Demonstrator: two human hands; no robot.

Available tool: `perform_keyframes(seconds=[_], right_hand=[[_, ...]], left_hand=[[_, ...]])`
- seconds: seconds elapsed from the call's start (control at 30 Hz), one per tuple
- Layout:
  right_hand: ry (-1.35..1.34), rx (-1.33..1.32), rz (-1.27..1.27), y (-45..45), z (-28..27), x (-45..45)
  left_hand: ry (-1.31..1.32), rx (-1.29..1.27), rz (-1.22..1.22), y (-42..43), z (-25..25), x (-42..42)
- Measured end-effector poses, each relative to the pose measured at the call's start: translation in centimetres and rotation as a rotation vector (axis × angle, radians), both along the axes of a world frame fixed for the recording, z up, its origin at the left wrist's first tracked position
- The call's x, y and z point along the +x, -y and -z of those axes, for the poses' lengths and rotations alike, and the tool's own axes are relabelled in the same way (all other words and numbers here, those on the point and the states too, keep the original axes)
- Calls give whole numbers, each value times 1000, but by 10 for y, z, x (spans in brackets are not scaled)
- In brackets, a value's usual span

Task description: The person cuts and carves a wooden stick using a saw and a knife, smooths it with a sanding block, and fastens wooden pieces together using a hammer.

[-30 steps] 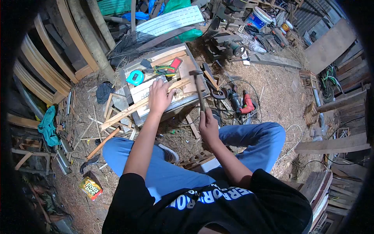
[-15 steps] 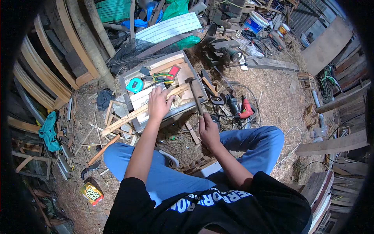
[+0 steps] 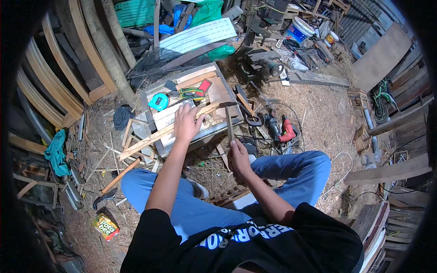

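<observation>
My left hand [image 3: 186, 123] lies across a long pale wooden strip [image 3: 148, 142], fingers over its far side and thumb on the near side, holding it down on a low wooden worktop [image 3: 226, 87]. In my right hand [image 3: 239, 157] is a hammer [image 3: 230, 123], gripped by its handle. Its dark head is at the strip's right end; whether they touch I cannot tell. Beyond my left hand lie a teal tape measure [image 3: 159, 101], a yellow-and-black tool or strap [image 3: 191, 93] and a red object [image 3: 204, 85].
Right of the worktop are a red power drill [image 3: 287, 129] and cables. At lower left lie a wooden-handled tool [image 3: 119, 176] and a snack packet [image 3: 106, 225]. Wood scraps litter the left floor. A bench grinder [image 3: 274, 68] and a paint bucket [image 3: 300, 28] stand farther back.
The hammer head has come down and slightly right, to the strip's right end. My right hand has lowered toward me with it. My left hand has stayed on the strip.
</observation>
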State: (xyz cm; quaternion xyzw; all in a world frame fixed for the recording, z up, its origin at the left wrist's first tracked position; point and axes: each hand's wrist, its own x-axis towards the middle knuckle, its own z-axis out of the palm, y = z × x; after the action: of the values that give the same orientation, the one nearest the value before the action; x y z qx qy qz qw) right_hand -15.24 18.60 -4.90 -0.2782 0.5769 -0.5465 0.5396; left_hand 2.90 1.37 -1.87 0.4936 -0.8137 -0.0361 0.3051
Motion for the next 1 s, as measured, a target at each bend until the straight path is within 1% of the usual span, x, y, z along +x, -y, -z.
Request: perform_keyframes(seconds=[0.1, 0.2, 0.23, 0.33, 0.37, 0.47, 0.5, 0.6, 0.63, 0.73, 0.77, 0.87, 0.9, 1.0], right_hand=[[235, -29, 77, -3, 0, 7], [42, -75, 36, 1, 11, 18], [105, 24, -50, 1, 11, 17], [214, 1, 77, 1, 0, 22], [203, -29, 102, 0, -1, 24], [-19, -5, -39, 6, 27, 19], [81, 45, -50, 4, 9, 18], [191, -26, 33, 7, 8, 23], [152, 7, 16, 7, 8, 23], [194, 7, 3, 7, 1, 18], [278, -4, 36, 6, -1, 16], [18, 15, -44, 9, 13, 19], [124, 54, -44, 6, -11, 20], [260, -29, 72, 4, -7, 21]], left_hand=[[-16, -2, 7, 1, 3, 2], [-6, 3, 7, 1, 3, 1], [4, 4, 4, 1, 3, 2], [-32, -18, 30, 3, 4, 3], [-28, -12, 28, 3, 5, 4], [-26, 2, 25, 3, 6, 2], [-24, 1, 24, 3, 6, 1], [-19, 5, 18, 4, 4, 4], [-19, 9, 18, 2, 4, 3], [-29, -26, 12, 2, 3, 2], [-29, -23, 14, 4, 3, 4], [-35, -10, 18, 1, 3, 2], [-36, -14, 19, 1, 3, 2], [-35, -45, 21, 4, 3, 4]])
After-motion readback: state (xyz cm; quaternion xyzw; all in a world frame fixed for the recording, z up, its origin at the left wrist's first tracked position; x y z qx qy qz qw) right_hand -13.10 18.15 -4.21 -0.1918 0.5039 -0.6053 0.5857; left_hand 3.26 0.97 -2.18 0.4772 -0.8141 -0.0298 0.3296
